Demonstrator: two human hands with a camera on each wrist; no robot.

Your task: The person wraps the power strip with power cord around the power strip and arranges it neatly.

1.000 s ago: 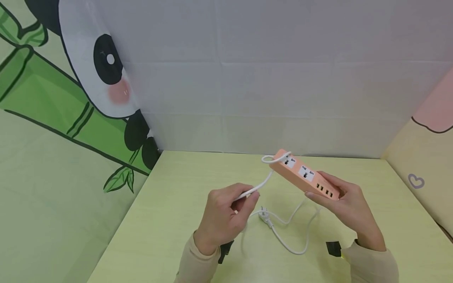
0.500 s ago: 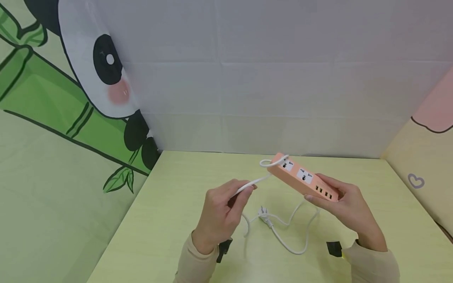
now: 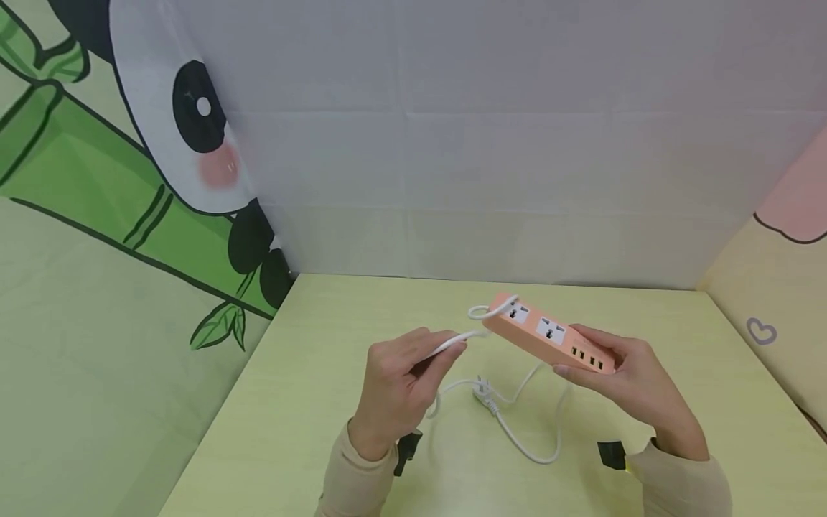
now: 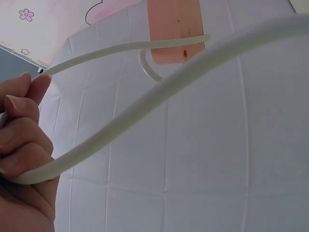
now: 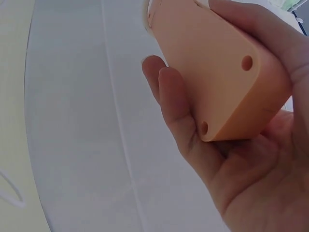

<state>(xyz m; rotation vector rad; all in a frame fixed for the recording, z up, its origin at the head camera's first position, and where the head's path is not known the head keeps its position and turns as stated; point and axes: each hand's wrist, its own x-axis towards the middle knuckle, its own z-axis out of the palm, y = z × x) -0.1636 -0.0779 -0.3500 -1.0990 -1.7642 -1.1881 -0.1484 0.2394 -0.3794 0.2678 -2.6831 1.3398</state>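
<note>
An orange power strip (image 3: 533, 336) with white sockets and several USB ports is held up over the table, tilted, its far end up to the left. My right hand (image 3: 636, 377) grips its near end, thumb on one side and fingers on the other; the right wrist view shows the strip's underside (image 5: 203, 63) with screw holes. My left hand (image 3: 403, 384) pinches the white cord (image 3: 457, 338) between thumb and fingers, left of the strip. Part of this cord loops over the strip's far end. In the left wrist view, another stretch of cord (image 4: 116, 123) runs through the curled lower fingers.
Below the hands, the white plug (image 3: 483, 392) and slack cord (image 3: 539, 459) lie on the pale yellow table (image 3: 310, 402). A grey-white wall sheet (image 3: 484, 158) stands behind, with printed panels at both sides. Black patches show beside both sleeves.
The power strip's far end has dipped and shifted slightly left, with the loop of cord on it. My left hand has moved a little left, still pinching the cord.
</note>
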